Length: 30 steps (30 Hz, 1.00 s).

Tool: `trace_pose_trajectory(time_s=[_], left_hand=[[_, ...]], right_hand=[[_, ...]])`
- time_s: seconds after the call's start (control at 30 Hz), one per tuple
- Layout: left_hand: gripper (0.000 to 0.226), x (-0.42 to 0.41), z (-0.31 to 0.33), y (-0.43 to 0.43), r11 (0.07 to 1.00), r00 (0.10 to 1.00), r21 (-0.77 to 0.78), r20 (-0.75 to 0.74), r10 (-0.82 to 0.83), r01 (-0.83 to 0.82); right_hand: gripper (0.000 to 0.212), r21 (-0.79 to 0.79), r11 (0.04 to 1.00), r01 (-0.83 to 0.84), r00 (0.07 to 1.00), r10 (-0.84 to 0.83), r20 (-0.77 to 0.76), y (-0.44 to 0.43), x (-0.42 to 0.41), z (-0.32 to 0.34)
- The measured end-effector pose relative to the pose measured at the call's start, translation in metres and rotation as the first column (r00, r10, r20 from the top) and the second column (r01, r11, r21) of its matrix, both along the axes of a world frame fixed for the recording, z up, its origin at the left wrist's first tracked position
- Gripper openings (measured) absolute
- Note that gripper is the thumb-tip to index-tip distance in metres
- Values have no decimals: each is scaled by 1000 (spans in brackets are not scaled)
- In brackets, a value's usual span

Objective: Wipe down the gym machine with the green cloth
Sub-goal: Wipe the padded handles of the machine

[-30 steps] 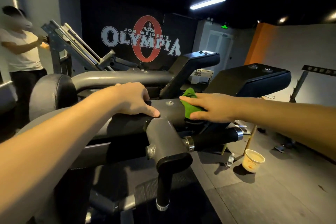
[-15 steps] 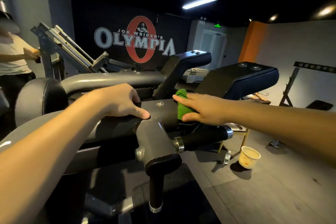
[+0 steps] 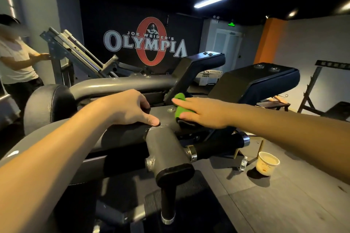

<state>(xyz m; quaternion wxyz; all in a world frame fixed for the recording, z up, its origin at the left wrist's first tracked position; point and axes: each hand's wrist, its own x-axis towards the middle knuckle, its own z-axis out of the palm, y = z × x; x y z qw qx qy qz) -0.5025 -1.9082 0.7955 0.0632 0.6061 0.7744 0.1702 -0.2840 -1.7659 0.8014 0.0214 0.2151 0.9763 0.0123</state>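
The grey gym machine [image 3: 166,149] fills the middle of the head view, with a thick grey arm, black pads and black handles. The green cloth [image 3: 179,108] lies on the flat top of the grey arm beside a bolt. My right hand [image 3: 204,113] presses flat on the cloth, fingers straight and pointing left, covering most of it. My left hand [image 3: 130,109] rests on the same arm to the left, fingers curled over the far edge and thumb lying along the top.
A paper cup [image 3: 268,162] and a small bottle [image 3: 243,163] stand on the floor at right. A person in a white shirt [image 3: 13,62] stands at another machine [image 3: 75,56] at far left. A rack [image 3: 325,89] stands at far right.
My right hand has slid the cloth a little to the left along the arm. The left hand has kept its hold. The view has shifted slightly.
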Motion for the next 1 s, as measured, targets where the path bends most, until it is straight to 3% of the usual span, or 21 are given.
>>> trace_pose_trajectory(time_s=[0.13, 0.37, 0.5, 0.57, 0.83, 1.0], left_hand=[[81, -5, -4, 2, 1000, 1000, 13, -9, -18, 18], [86, -5, -1, 5, 999, 999, -26, -29, -21, 20], [86, -5, 4, 1, 997, 997, -63, -61, -36, 32], [83, -6, 4, -2, 997, 998, -72, -56, -37, 33], [87, -14, -9, -25, 999, 1000, 34, -18, 21, -21], [89, -29, -9, -54, 989, 981, 5, -126, 145, -146]], right_hand=[[81, 195, 976, 100, 979, -131, 155, 12, 34, 7], [88, 98, 994, -54, 996, 47, 69, -6, -8, -2], [89, -54, 998, -42, 999, 42, 7, -9, -5, -1], [89, -55, 998, -20, 999, 22, 23, -2, 14, 2], [61, 2, 998, 69, 998, -69, 10, 8, 20, 5], [51, -35, 997, -72, 996, 70, -51, -30, -68, -4]])
